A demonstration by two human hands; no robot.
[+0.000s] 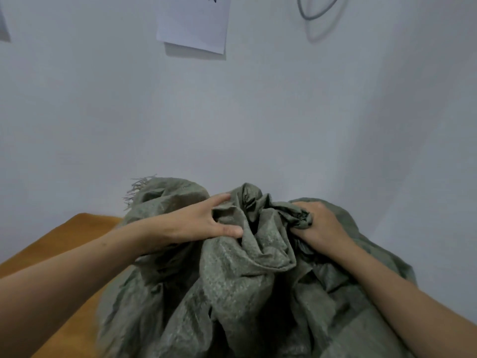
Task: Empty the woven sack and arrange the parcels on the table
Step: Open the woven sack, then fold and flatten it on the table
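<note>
A large grey-green woven sack (232, 280) stands bunched and crumpled on the orange-brown table (64, 244), filling the lower middle of the head view. My left hand (204, 223) grips a fold of the sack near its top, thumb and fingers pinching the cloth. My right hand (317, 226) clutches a twisted bunch of the sack's gathered top edge. A frayed fringe sticks out at the sack's upper left. No parcels show; whatever is inside is hidden by the fabric.
A pale wall rises directly behind the table. A white sheet of paper (193, 21) hangs on it at top centre, and a grey cable loop (317, 11) at top right. Bare tabletop shows only to the left of the sack.
</note>
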